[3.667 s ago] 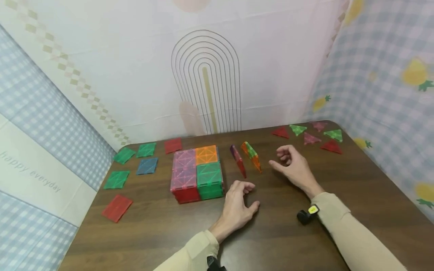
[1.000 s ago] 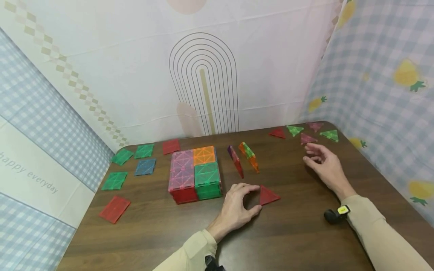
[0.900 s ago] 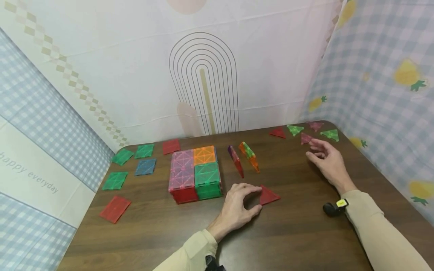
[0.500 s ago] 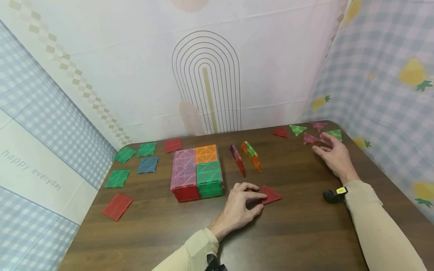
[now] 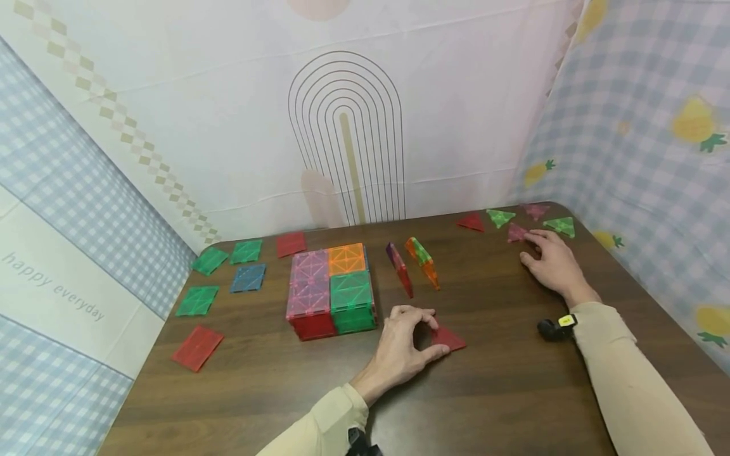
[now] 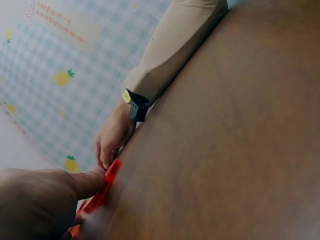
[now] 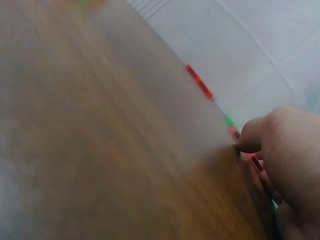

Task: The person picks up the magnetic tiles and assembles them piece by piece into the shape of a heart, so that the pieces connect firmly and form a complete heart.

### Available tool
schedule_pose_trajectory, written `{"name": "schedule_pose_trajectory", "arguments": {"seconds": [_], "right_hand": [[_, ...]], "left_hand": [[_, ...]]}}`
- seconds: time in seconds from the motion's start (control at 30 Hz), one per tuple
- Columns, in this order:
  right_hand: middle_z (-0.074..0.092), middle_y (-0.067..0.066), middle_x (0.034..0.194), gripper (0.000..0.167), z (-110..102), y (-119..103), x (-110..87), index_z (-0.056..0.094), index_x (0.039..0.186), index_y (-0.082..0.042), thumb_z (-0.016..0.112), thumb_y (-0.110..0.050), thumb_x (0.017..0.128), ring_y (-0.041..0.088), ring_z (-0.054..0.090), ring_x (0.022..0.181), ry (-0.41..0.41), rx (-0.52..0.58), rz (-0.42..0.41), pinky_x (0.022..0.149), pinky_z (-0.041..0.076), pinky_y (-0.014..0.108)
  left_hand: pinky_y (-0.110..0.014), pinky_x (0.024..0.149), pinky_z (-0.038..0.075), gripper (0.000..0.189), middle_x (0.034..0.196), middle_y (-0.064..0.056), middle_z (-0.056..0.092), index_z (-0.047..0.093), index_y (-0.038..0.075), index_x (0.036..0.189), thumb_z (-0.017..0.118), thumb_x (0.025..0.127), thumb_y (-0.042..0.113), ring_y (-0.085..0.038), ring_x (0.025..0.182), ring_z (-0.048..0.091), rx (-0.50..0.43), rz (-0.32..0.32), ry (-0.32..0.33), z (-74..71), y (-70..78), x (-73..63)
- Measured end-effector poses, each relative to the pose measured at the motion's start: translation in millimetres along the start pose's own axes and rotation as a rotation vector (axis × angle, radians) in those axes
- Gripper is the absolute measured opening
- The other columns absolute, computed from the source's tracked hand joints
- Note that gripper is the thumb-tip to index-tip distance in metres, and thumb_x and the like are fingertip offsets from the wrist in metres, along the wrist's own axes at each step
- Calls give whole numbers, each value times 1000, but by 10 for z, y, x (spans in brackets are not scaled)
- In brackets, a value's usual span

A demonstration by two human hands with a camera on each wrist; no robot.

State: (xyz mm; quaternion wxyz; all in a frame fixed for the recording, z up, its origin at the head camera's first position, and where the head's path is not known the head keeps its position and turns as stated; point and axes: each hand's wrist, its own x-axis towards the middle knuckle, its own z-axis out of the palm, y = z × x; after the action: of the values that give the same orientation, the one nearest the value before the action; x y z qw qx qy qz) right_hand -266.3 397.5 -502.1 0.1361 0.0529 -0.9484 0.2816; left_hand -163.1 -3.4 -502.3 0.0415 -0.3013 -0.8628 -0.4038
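In the head view my left hand point(image 5: 399, 345) rests on the table, pinching a red triangular magnetic tile point(image 5: 447, 339) between thumb and fingers. The left wrist view catches this red tile point(image 6: 104, 187) edge-on against the thumb. At the far right, my right hand point(image 5: 553, 263) touches a pink triangular tile point(image 5: 516, 232) with its fingertips, while its thumb stays apart from it. Left of the left hand stands a box of magnetic tiles point(image 5: 331, 291), pink, orange and green on top. Two upright tile panels, one purple and red point(image 5: 400, 270), one orange and green point(image 5: 423, 263), stand between the hands.
A red triangle point(image 5: 471, 221), two green triangles, one of them point(image 5: 500, 218) near the wall, and another pink triangle point(image 5: 536, 211) lie at the back right. Several square tiles lie left, among them a blue one point(image 5: 248, 278) and a red one point(image 5: 198, 348).
The red triangle came from the right side to my left hand, which has drawn it slightly closer. My right hand moved right to the triangles, and the pink one has shifted a little left.
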Motion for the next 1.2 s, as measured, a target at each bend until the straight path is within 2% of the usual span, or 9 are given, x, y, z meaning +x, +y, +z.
{"name": "schedule_pose_trajectory", "arguments": {"seconds": [0.23,0.33,0.4,0.53,0.63,0.73,0.83,1.03,1.2], "right_hand": [[59,32,148,26,48,-34,-64,71,115,2,81,-20,104,54,58,128,78,45,-15,107,44,71],[62,30,153,19,52,-49,-68,71,99,-4,84,-17,102,55,57,134,70,64,-62,107,44,70],[64,29,151,18,62,-60,-70,68,93,-8,83,-13,102,54,60,133,57,81,-113,104,49,54],[67,28,142,15,75,-86,-104,68,110,-3,80,-10,104,50,60,128,18,86,-155,99,46,50],[66,28,137,31,68,-106,-149,67,132,1,77,-14,106,50,55,129,1,60,-145,105,41,68],[69,23,137,31,57,-138,-198,71,137,-4,71,-22,111,47,58,127,6,69,-133,105,43,68],[75,16,132,29,50,-192,-253,74,136,-11,62,-28,116,38,66,120,54,99,-108,102,49,53],[79,5,87,20,46,-307,-392,79,117,-10,62,-20,116,12,71,75,172,138,-86,73,47,14],[78,10,100,16,59,-364,-505,74,122,-7,76,-10,107,2,70,82,89,299,-53,72,53,11]], "left_hand": [[-47,114,46,46,119,11,78,76,21,128,97,89,33,-14,126,62,0,1,-27,-6,2,9],[-48,114,46,52,126,7,77,75,18,139,94,93,34,-16,130,60,42,19,-56,-14,18,7],[-49,115,45,60,137,2,73,71,15,148,90,96,37,-20,137,55,93,26,-79,-15,36,3],[-51,118,41,64,155,-7,58,69,11,151,85,99,44,-28,147,42,160,28,-105,-8,56,-13],[-50,119,39,57,154,-8,56,75,13,143,87,97,46,-29,146,40,154,37,-100,-5,49,-19],[-45,115,39,52,148,-3,60,76,20,138,90,95,45,-24,142,44,147,65,-99,-5,38,-13],[-40,110,40,52,138,4,66,70,24,137,92,93,41,-19,135,50,125,90,-102,-1,21,-1],[-40,111,46,53,106,9,77,63,19,137,92,94,23,-10,113,66,-15,52,-73,2,0,22],[-30,98,56,31,104,3,79,76,14,122,91,94,15,-13,104,70,-25,48,19,2,-1,20]]}}
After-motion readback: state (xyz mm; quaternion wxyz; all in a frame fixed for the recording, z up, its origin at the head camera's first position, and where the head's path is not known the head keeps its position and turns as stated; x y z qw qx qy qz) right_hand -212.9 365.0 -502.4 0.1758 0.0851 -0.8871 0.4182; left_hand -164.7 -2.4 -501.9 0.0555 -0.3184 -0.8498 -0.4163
